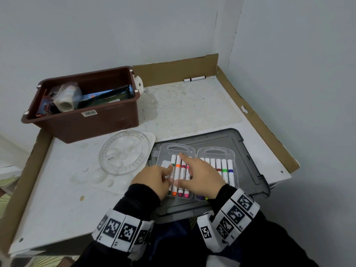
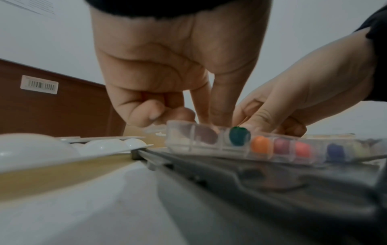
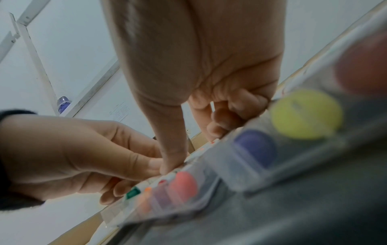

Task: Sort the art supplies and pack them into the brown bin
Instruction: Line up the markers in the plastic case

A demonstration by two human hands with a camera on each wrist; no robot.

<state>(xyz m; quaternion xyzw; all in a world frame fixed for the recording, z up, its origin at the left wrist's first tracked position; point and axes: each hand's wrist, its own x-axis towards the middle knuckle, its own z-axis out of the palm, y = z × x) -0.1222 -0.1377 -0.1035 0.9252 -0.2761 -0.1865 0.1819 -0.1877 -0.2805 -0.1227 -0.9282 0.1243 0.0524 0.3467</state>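
Observation:
An open clear marker case [image 1: 163,151] lies on a grey lid [image 1: 248,151] at the near edge of the table, with several coloured markers in both halves. My left hand [image 1: 169,170] pinches the green marker [image 1: 173,159] between thumb and index finger at the left half's slots. In the left wrist view its green end [image 2: 238,136] stands higher than its neighbours. My right hand [image 1: 192,170] lies over the orange, maroon and pink markers beside it, index finger straight and thumb pressing down. The brown bin [image 1: 86,124] stands at the far left, holding a roll and packets.
A clear round protractor [image 1: 123,151] lies on a white paint palette [image 1: 152,137] between the bin and the case. At the back edge rests a black-and-white marker [image 1: 194,79]. A lace mat [image 1: 183,105] covers the table's middle. Cardboard walls [image 1: 269,135] border the table.

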